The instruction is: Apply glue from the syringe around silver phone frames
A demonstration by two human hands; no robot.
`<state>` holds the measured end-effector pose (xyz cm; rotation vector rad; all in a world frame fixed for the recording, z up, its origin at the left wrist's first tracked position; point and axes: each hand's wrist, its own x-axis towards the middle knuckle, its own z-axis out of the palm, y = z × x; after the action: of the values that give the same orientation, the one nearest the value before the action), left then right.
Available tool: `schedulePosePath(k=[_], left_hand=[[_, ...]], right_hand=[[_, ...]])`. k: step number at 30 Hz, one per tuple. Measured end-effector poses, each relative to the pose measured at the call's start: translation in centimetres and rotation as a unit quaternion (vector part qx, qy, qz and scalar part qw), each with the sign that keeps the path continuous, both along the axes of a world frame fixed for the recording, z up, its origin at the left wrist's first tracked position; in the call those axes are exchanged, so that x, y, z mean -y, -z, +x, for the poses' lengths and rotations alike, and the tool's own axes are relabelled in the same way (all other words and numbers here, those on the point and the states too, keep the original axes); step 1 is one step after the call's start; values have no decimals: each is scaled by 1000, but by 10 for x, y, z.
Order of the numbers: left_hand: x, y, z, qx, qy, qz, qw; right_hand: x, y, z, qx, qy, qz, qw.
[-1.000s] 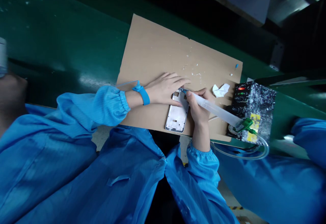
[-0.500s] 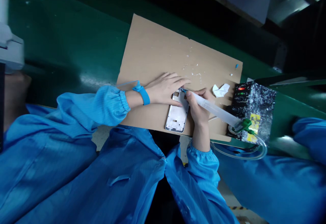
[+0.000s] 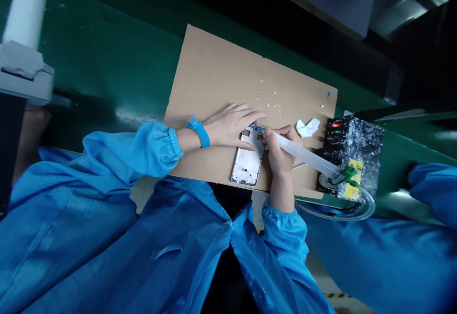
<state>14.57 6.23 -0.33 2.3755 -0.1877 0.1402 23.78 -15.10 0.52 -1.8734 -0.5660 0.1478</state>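
Observation:
A silver phone frame (image 3: 248, 161) lies face up on a sheet of brown cardboard (image 3: 214, 66), near its front edge. My left hand (image 3: 232, 126) rests flat at the frame's upper left, fingers stretched past the top edge and thumb lying on the frame's face. In my right hand (image 3: 282, 154) is a translucent dispensing syringe (image 3: 307, 157), gripped low down like a pen. Its tip points at the upper right corner of the frame; my fingers partly hide the tip, so contact cannot be made out. A green cap (image 3: 346, 176) with a clear hose closes the syringe's back end.
On the right stands a speckled black control box (image 3: 360, 147) with lit indicators. A crumpled white tissue (image 3: 307, 127), a small blue piece (image 3: 329, 94) and white specks lie on the cardboard. A blue wrist strap (image 3: 203, 135) circles my left wrist. A person's blue sleeve (image 3: 433, 190) shows at right.
The view has shifted slightly, showing more of the white roll at far left. Both hands, the syringe and the phone frame keep nearly the same positions.

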Motion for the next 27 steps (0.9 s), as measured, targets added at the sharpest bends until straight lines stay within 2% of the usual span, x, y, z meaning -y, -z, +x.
schedulePosePath(k=[2,4,6,8,9,11,14,21,27], left_hand=[[-5,0,3,-3,6,-2,1000],[-23,0,8,1,-26,13,1000],[-55,-1,11,33,-143,34,989],[-94,-2,11,94,-303,41,948],[-113,-3,10,121,-358,41,925],[-141,-2,7,155,-409,48,898],[-151,1,4,159,-408,70,897],[-124,-5,7,122,-317,90,936],[-126,-6,7,85,-295,69,949]], right_hand=[[-1,-1,0,-15,9,12,1000],[-2,-2,0,-25,27,26,999],[-2,-2,0,-26,53,42,997],[0,-2,1,-21,78,55,995],[1,-2,1,-18,87,60,994],[4,-1,2,-13,98,68,993],[6,-2,1,-14,96,85,992],[8,-4,0,-10,111,104,988],[50,-6,23,76,232,112,963]])
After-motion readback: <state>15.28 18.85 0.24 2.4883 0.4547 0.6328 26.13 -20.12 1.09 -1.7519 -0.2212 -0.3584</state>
